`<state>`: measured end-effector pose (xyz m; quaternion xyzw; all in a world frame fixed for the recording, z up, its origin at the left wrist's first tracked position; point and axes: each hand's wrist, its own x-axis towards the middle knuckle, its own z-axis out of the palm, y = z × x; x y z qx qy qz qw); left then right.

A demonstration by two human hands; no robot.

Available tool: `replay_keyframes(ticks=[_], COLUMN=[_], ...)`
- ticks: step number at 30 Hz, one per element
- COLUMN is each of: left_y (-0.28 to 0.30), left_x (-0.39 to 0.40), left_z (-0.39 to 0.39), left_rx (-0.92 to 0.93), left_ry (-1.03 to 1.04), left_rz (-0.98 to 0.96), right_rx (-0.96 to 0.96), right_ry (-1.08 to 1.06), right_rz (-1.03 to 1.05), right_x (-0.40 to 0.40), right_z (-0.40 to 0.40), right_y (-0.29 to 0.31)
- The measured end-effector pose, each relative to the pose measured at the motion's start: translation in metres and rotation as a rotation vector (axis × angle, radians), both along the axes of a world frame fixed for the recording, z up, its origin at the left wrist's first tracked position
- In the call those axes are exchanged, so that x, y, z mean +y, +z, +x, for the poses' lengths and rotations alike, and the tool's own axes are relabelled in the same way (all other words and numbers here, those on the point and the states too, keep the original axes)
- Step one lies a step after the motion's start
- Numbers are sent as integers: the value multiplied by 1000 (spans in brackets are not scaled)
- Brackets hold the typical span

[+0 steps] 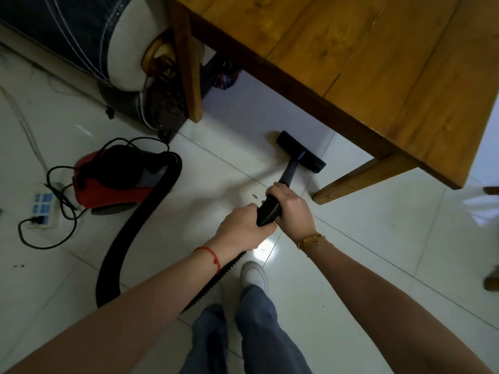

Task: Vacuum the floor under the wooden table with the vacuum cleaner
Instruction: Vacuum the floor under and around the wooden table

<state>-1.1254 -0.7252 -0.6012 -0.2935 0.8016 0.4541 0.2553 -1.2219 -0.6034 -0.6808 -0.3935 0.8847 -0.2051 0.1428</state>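
A red and black vacuum cleaner [113, 179] sits on the white tiled floor at the left. Its ribbed black hose [113, 255] loops down and back up to my hands. My left hand [240, 228] grips the hose end from the left. My right hand [290, 206] grips the ribbed handle just ahead of it. The black wand runs forward to the floor nozzle [301, 151], which lies flat on the tiles at the edge of the wooden table [378, 63], between its two near legs.
A table leg [359, 178] stands right of the nozzle and another leg [189, 76] at the left. An upholstered sofa [89, 44] stands behind the vacuum cleaner. A power strip [44, 209] with black cords lies at far left. Small debris specks [254, 196] lie near my hands.
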Motion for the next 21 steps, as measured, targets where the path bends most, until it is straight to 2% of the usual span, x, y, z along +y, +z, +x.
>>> replay_keyframes(ticks=[8,13,21], left_y=[33,52,72], left_x=[3,-8,-29], left_z=[13,16,42], left_rx=[-10,58,64], left_ry=[-42,-23,-6], left_rz=[-165,-186,-131], right_rx=[-102,-87,-142], right_ry=[65,45,125], right_rz=[81,77,110], right_x=[-6,-20,-38], right_z=[9,8,29], right_y=[43,65,90])
